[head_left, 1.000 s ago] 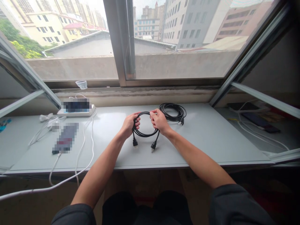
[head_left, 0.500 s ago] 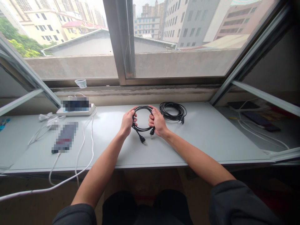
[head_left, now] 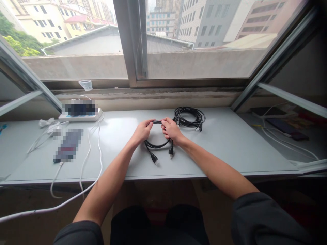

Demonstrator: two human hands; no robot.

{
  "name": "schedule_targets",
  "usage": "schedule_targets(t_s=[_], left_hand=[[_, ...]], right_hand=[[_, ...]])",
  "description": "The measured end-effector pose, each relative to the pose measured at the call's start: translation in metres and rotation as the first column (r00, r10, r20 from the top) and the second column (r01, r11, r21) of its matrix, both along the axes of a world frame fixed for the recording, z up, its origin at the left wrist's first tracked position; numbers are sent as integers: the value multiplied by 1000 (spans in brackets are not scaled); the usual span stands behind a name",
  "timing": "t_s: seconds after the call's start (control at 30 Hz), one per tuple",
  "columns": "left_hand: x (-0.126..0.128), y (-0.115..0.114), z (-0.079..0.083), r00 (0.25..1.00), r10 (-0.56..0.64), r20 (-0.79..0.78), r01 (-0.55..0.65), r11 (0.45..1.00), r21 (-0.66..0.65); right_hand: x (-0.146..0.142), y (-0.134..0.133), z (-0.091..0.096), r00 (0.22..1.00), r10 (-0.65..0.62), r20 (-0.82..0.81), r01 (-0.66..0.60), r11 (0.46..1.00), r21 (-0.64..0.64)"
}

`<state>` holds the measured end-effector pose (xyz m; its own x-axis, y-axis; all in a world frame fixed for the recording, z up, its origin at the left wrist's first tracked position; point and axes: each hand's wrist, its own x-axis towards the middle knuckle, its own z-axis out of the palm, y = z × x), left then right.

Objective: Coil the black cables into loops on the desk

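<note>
Nearest you: two plug ends (head_left: 154, 158) of the looped black cable (head_left: 157, 146), over the grey desk (head_left: 224, 149); contact unclear. Your left hand (head_left: 142, 132) has fingers closed round the loop's far left, your right hand (head_left: 173, 131) its far right. Beyond, right: a second black coil (head_left: 187, 125) on the desk.

Our pale grey tabletop (head_left: 230, 149) | back: we see a coiled black cable (head_left: 189, 124) lying flat | left: white power strip (head_left: 95, 117), pixelated phone-shaped device (head_left: 68, 145), white cords (head_left: 99, 146)
</note>
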<state>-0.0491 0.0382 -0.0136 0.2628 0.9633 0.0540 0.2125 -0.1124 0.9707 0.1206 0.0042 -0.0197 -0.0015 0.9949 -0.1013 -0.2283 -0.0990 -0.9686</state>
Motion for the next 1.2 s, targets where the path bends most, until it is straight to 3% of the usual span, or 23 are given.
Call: schedule_targets(t_s=[0.17,0.3,0.43,0.5,0.7,0.77,0.83,0.93,1.03,1.1,1.2], left_hand=[[5,-4,5,960,71,270,-23,984,-178],[10,-6,4,903,72,423,70,948,-309],[13,-7,5,796,156,584,65,939,-338],[11,-8,7,808,166,565,83,918,-388],[5,-9,11,915,82,395,44,953,-300],[4,-9,9,971,36,237,11,981,-194],[3,-8,4,1000,7,-13,-7,1000,0],[1,-4,-6,930,84,-359,32,951,307],[-3,1,-13,819,183,-544,77,904,420],[-6,6,-16,757,218,-616,90,899,429],[-8,20,-14,657,252,-710,98,906,412]], right_hand=[[6,3,5,994,-88,-66,95,990,101],[11,4,7,958,-217,-185,251,950,186],[8,1,7,958,-106,-268,138,985,105],[7,1,6,955,-69,-289,95,993,76],[10,0,10,971,-69,-227,74,997,11],[11,0,9,976,-59,-208,65,998,22],[10,2,6,986,-71,-151,78,996,46],[9,5,-1,996,-86,23,83,989,125],[12,6,1,960,-85,268,13,966,260],[21,5,11,875,-194,443,-15,905,426],[58,7,32,677,-497,543,25,753,657]])
